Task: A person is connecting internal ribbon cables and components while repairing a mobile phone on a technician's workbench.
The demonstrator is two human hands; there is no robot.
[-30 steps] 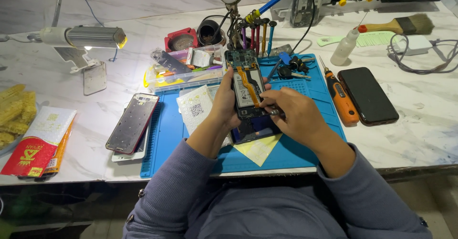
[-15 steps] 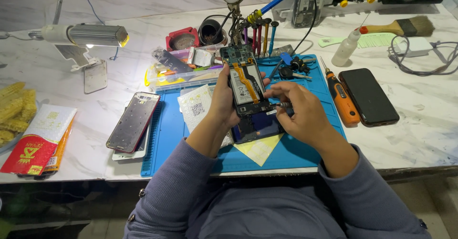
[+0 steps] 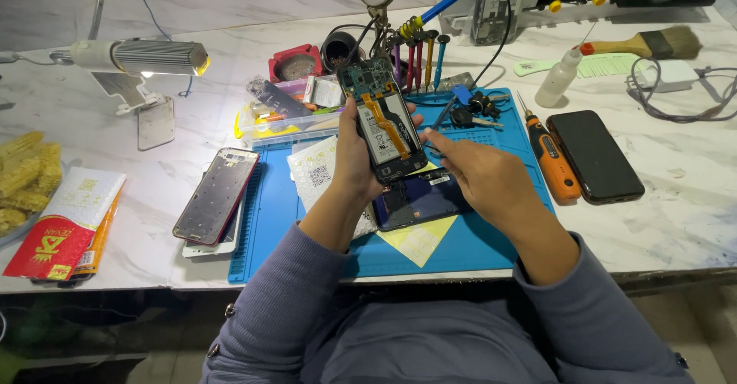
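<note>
My left hand (image 3: 353, 158) holds an opened phone (image 3: 386, 127) upright above the blue work mat (image 3: 276, 207), its battery, orange flex cable and green circuit board facing me. My right hand (image 3: 480, 173) sits just right of the phone, fingers pinched on a thin tool whose tip touches the phone's right edge. Under both hands a dark phone screen (image 3: 418, 198) lies flat on the mat, on a yellow paper sheet (image 3: 418, 238).
A phone frame (image 3: 215, 196) lies at the mat's left edge. An orange electric screwdriver (image 3: 553, 161) and a black phone (image 3: 595, 154) lie to the right. A desk lamp (image 3: 146, 56), parts tray (image 3: 288, 119), screwdriver rack (image 3: 418, 54), brush (image 3: 645, 44) and squeeze bottle (image 3: 556, 81) stand behind.
My left hand has raised the opened phone a little and tilted it more upright. My right hand has shifted slightly to the right of it.
</note>
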